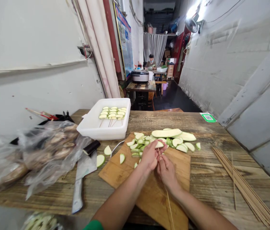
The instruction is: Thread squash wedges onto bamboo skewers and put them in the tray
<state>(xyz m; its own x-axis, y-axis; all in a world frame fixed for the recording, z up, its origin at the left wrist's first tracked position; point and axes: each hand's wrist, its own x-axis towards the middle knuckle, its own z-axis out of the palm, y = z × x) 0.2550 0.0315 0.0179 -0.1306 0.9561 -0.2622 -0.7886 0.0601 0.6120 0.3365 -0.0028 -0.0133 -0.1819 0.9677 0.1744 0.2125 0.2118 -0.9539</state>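
Over the wooden cutting board point(173, 191), my left hand point(149, 155) is closed on a half-round, pale zucchini-like slice point(159, 144). My right hand point(168, 172) pinches a long thin bamboo skewer point(169, 204) just below that slice. The skewer's tip meets the slice; how deep it goes, I cannot tell. Its lower end runs back toward me across the board. Behind my hands lies a heap of green-edged cut slices point(139, 140), with long halved pieces point(166, 133) at its far side.
A white plastic tub point(103, 133) holds skewered slices. At left lie a cleaver point(78, 188), a dark cylindrical piece point(91, 147) and plastic bags point(51, 150) of brownish food. Loose bamboo skewers point(245, 188) lie at right. A person point(151, 62) sits at a far table.
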